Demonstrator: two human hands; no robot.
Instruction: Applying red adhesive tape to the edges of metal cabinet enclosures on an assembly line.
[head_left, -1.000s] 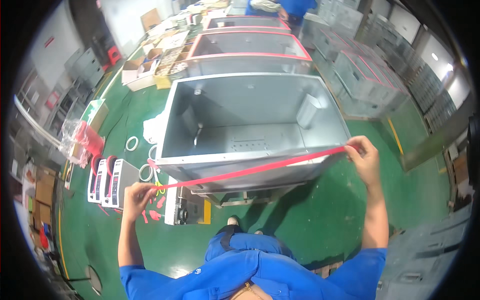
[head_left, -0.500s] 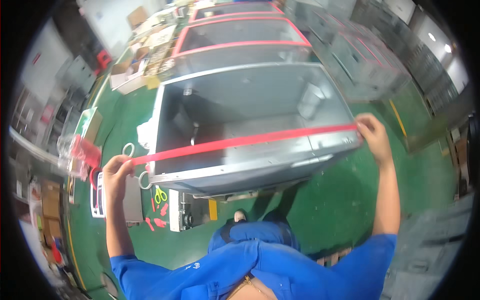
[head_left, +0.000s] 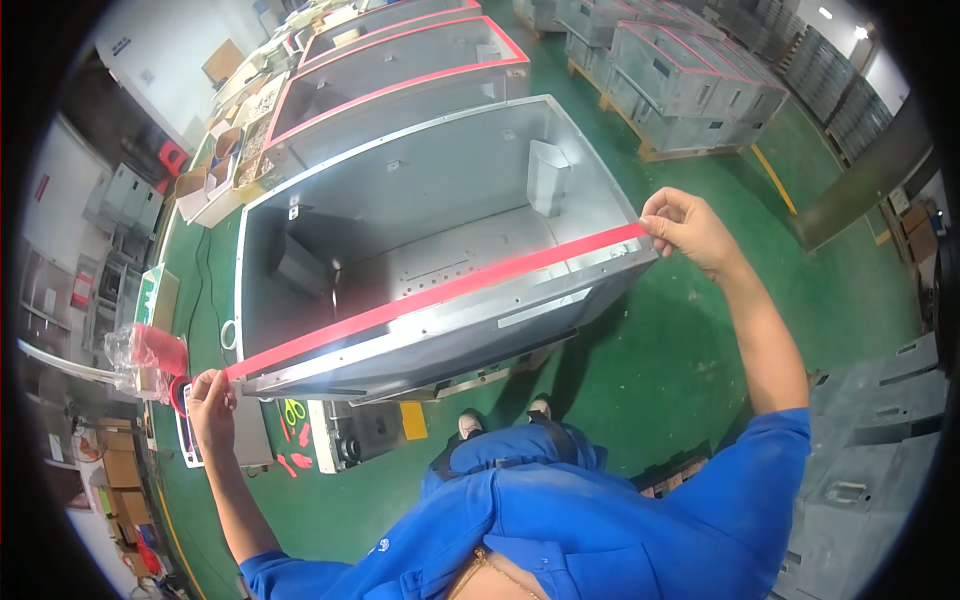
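A long strip of red tape (head_left: 440, 293) is stretched between my two hands, running just above the near rim of an open grey metal box (head_left: 460, 325). My left hand (head_left: 212, 405) pinches its left end beside the box's near left corner. At the near right corner, my right hand (head_left: 685, 228) holds the other end between thumb and fingers. The strip looks taut and nearly parallel to the rim; whether it touches the metal I cannot tell. Inside the box, a bent metal bracket (head_left: 547, 178) stands at the right and small holes dot the bottom.
Behind stands another metal box with red-edged rim (head_left: 400, 75). Left of the boxes are open cartons of small parts (head_left: 207, 190). Yellow-green scissors (head_left: 293, 411) and red tape scraps (head_left: 294, 464) lie below my left side. Stacked metal boxes (head_left: 680, 75) sit on pallets at far right.
The view has turned, so the box appears further left and more tilted. Both hands still hold the strip, which now lies closer along the near rim.
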